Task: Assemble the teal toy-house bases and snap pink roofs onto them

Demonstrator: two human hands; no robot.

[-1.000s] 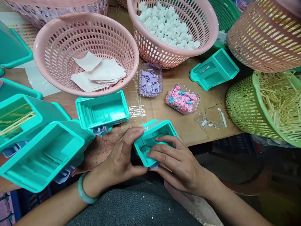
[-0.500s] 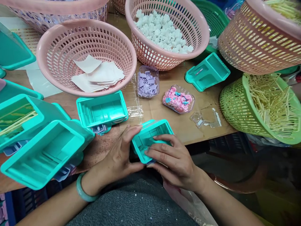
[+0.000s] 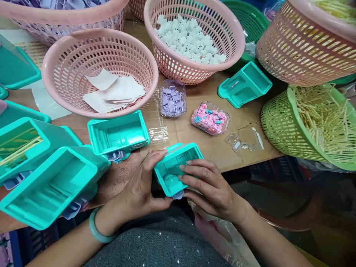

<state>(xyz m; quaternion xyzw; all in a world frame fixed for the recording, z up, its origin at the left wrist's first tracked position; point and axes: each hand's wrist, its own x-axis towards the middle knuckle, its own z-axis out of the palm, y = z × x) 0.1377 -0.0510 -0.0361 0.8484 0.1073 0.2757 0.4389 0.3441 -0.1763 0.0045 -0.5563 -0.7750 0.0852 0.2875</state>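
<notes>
A turquoise plastic box (image 3: pixel 167 167), its hollow side facing up, is held over the table's front edge. My left hand (image 3: pixel 141 181) grips its left side, fingers behind and thumb along the near end. My right hand (image 3: pixel 214 189) is closed on the right wall, with fingertips over the rim and inside. A round shape shows on the box's inner floor. A small lilac piece (image 3: pixel 178 194) sticks out under the near end, between my two thumbs. Left of it on the table stands another turquoise box (image 3: pixel 119 131) with a lilac part below its front.
More turquoise boxes (image 3: pixel 55 185) crowd the left side. Pink baskets hold white papers (image 3: pixel 116 92) and small white figures (image 3: pixel 191 40). Clear trays carry lilac pieces (image 3: pixel 172 99) and pink roses (image 3: pixel 210 116). A green basket (image 3: pixel 292 129) of yellow sticks stands right, near another turquoise piece (image 3: pixel 244 85).
My right fingers have drawn back slightly toward the right wall, uncovering the round shape inside. The lilac piece at the near end now shows more. Both hands keep hold of the box.
</notes>
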